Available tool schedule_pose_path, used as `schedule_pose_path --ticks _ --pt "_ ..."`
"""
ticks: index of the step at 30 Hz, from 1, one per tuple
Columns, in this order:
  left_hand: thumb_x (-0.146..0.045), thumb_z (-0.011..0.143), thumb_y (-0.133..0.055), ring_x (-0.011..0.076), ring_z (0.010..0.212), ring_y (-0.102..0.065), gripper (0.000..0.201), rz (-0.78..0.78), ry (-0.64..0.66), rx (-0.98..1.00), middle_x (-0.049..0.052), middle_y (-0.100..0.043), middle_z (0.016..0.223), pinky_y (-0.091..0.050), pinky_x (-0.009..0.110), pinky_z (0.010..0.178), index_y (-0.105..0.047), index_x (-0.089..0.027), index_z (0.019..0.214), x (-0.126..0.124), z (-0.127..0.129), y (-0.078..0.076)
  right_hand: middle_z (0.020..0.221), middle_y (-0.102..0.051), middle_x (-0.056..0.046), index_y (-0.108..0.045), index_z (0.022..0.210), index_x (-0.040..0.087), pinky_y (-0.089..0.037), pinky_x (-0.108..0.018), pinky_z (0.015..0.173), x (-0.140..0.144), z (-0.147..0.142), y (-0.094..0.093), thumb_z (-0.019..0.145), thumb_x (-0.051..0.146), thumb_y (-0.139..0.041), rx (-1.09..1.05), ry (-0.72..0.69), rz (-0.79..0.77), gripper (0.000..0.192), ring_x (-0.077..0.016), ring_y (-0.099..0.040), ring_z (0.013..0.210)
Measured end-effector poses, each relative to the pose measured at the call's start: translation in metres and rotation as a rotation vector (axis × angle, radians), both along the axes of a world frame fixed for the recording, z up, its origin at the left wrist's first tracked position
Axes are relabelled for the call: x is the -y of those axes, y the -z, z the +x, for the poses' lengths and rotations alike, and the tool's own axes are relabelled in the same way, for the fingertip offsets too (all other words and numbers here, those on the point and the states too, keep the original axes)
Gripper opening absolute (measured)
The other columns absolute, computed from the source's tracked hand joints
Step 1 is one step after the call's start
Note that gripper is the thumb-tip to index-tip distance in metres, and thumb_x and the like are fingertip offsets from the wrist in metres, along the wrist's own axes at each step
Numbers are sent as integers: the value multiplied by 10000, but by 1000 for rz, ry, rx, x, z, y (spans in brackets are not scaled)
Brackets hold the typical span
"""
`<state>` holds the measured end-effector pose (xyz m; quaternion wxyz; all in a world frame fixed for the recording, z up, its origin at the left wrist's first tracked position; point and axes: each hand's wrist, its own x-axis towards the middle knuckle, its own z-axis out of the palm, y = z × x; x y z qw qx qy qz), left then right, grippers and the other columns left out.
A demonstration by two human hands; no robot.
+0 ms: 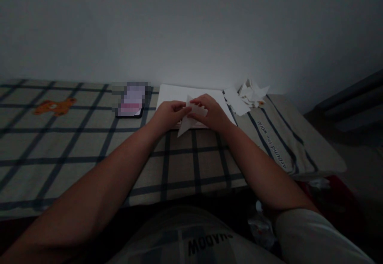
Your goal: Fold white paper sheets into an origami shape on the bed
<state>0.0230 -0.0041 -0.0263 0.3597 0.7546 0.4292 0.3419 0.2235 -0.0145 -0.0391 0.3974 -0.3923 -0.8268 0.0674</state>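
Far to my left an orange cartoon print (pixel 54 106) sat on the checked cloth (pixel 74 148), flat and well apart from my hands. Next along lay a phone (pixel 131 100), its screen glowing pale and its face too blurred for me to read, just left of the white sheets. Nothing lay between the phone and my left hand except bare cloth.

My left hand (pixel 168 114) was curled, fingertips pinched on the left edge of a folded paper piece (pixel 189 122). That piece was held just above the cloth at the near edge of a stack of white paper (pixel 176 93), its lower point hanging toward me over a dark stripe. My right hand (pixel 211 114) was closed on the same piece from the other side, thumb and fingers pressed along its top fold. Both hands covered most of the piece, so I could not tell its full shape.

The stack reached back to the wall (pixel 191 28) behind my hands. To the right of it a loose white sheet (pixel 237 101) lay slanted, touching a heap of folded paper shapes (pixel 251 92) near the back corner. Further right the cloth carried a line of printed lettering (pixel 273 144) and dropped over the table edge. A dark frame (pixel 350 96) stood beyond it, dim and hard to make out.
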Motion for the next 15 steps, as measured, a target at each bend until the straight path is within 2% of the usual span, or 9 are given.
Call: schedule_pose_path --ticks 4,7,11,15 --pt "-470 787 -658 176 696 -652 417 -71 69 89 61 -748 824 -490 264 611 -752 -155 1042 0 2 4 979 -659 -73 -660 1039 206 -476 -345 767 -2 4 0 871 430 -666 -28 1 7 280 -196 -592 894" --pt "-467 773 -666 182 709 -653 430 -77 107 100 54 -735 794 -488 260 604 -744 -147 1049 0 1 5 940 -675 -69 -673 1004 202 -480 -337 754 -2 5 0 885 408 -646 -42 3 17 240 -191 -607 876" --pt "-392 764 -645 164 683 -616 371 13 77 27 37 -710 763 -460 256 596 -746 -143 1020 -4 -1 6 874 -679 -58 -663 904 198 -481 -319 710 0 5 -1 932 334 -546 -62 15 28 181 -174 -608 813" --pt "-355 758 -628 173 727 -613 370 44 -9 16 52 -710 829 -467 267 626 -727 -134 1038 -6 -1 6 794 -646 -47 -635 834 189 -470 -296 639 4 3 -4 919 306 -529 -88 5 18 179 -158 -579 723"
